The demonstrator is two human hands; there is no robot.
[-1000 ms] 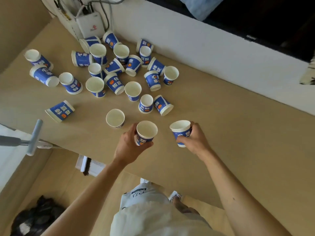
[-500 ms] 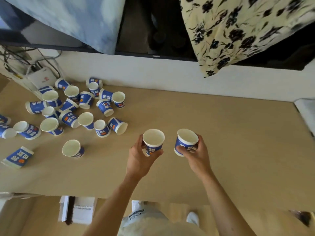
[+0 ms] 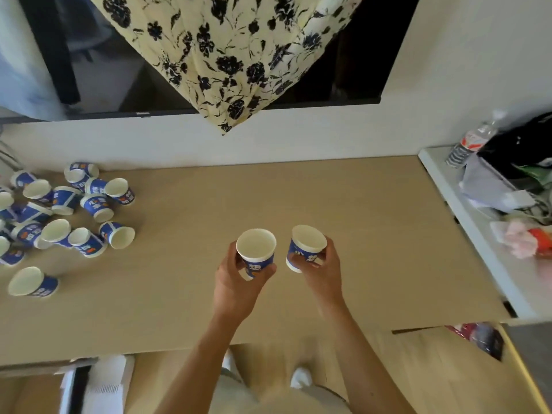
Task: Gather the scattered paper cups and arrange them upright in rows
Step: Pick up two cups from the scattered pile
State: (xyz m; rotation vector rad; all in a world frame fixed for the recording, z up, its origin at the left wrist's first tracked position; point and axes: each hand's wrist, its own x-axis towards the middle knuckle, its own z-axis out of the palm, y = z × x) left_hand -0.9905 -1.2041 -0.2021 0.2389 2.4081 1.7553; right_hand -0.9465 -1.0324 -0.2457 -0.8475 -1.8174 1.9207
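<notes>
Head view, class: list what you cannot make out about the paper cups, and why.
1. Head view: the cup pile runs off the left edge, so its count is unknown.
2. Head view: the left hand wraps the left cup and the right hand the right cup, seen from above; whether either touches the table is unclear.
3. Head view: the cups' print is too small and blurred to read.
</notes>
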